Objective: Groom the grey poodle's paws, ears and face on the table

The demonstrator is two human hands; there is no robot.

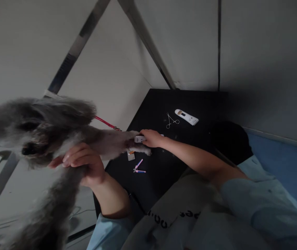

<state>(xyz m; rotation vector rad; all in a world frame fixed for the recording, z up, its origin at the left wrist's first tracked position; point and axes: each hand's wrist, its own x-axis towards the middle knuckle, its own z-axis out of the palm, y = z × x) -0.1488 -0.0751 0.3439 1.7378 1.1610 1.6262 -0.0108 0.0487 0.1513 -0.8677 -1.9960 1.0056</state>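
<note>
A grey curly-haired dog [109,140] is held upright, its body shaved close and its head at the left. My left hand [88,165] is closed around the dog's raised forelegs just below its chin. Down by the dog's hind legs, my right hand [152,138] grips a white hair clipper [138,139], its head end against or very near the lower belly and inner thigh. Contact there is too small to make out. Part of the clipper is covered by my fingers.
On the black table [161,187] lie pink-and-blue nail clippers [139,168], a small flat square item [131,156], open hemostats [171,121] and another white clipper [186,117]. A red leash [106,122] runs from the dog. Metal bars [148,43] slant behind.
</note>
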